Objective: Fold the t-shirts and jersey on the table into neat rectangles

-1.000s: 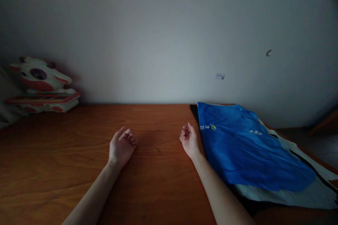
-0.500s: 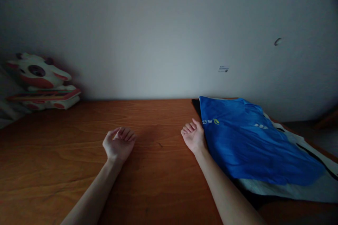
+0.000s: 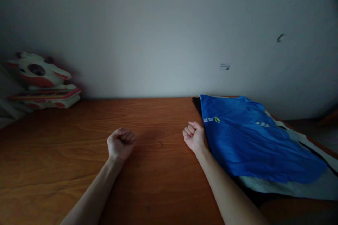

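Observation:
My left hand (image 3: 120,144) rests on the brown wooden table (image 3: 66,140) near its middle, fingers curled into a fist with nothing in it. My right hand (image 3: 194,136) lies palm up a little to the right, also closed in an empty fist. Its outer edge is right beside a folded blue garment (image 3: 253,140) with a small white and yellow logo. The blue garment lies on top of a stack of folded white and black clothes (image 3: 295,186).
A white and red plush toy (image 3: 42,81) sits at the table's far left against the grey wall (image 3: 169,31). The clothes stack fills the table's right side up to its edge. A small sticker (image 3: 224,66) is on the wall.
Both hands went from loosely open, palms up, to closed fists. The view tilted up slightly, so the table and clothes sit a bit lower and further right.

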`<control>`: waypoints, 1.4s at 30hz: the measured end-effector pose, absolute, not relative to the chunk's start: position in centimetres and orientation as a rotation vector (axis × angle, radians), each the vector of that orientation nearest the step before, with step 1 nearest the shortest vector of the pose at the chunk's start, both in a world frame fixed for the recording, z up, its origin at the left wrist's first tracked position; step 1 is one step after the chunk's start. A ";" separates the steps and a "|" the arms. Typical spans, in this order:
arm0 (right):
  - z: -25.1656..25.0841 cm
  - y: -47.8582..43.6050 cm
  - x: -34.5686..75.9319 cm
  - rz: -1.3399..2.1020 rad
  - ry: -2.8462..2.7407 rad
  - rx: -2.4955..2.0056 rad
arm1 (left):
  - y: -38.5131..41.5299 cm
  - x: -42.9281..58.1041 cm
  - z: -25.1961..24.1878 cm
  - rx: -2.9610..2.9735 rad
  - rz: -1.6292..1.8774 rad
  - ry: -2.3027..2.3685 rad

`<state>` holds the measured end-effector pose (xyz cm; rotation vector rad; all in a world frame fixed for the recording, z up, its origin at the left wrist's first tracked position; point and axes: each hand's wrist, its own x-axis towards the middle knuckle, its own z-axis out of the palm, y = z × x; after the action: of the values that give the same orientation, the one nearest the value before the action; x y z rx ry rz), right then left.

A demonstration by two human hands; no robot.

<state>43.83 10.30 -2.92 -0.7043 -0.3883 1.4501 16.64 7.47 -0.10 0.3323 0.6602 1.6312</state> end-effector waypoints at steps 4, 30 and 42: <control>-2.8 10.2 43.7 1.458 -0.367 -0.710 | 7.2 16.7 0.1 0.327 1.617 0.645; -2.4 10.1 43.6 1.501 -0.245 -0.683 | 7.3 16.8 0.6 0.192 1.590 0.633; -2.1 10.1 43.4 1.512 -0.223 -0.689 | 7.2 16.5 1.0 0.193 1.629 0.671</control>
<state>43.43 10.08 -2.14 -0.6890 -0.2231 1.5119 16.47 7.16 1.05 0.1932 0.6708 1.6288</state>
